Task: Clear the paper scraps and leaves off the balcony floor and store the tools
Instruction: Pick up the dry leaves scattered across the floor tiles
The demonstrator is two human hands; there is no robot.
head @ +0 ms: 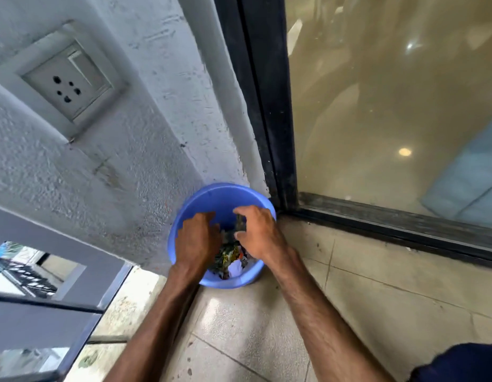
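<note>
A blue plastic bucket stands on the balcony floor in the corner between the white wall and the sliding door frame. Inside it lie paper scraps and leaves, white and dark pieces mixed. Both my hands reach into the bucket from above. My left hand has its fingers curled down over the scraps on the left side. My right hand pinches a dark, blurred bit of debris between thumb and fingers over the bucket's middle. What the left fingers hold is hidden.
A rough white wall with a socket plate rises behind the bucket. The dark door frame and glass pane stand at right. A blue-grey railing runs along the left. Beige floor tiles show dirt specks.
</note>
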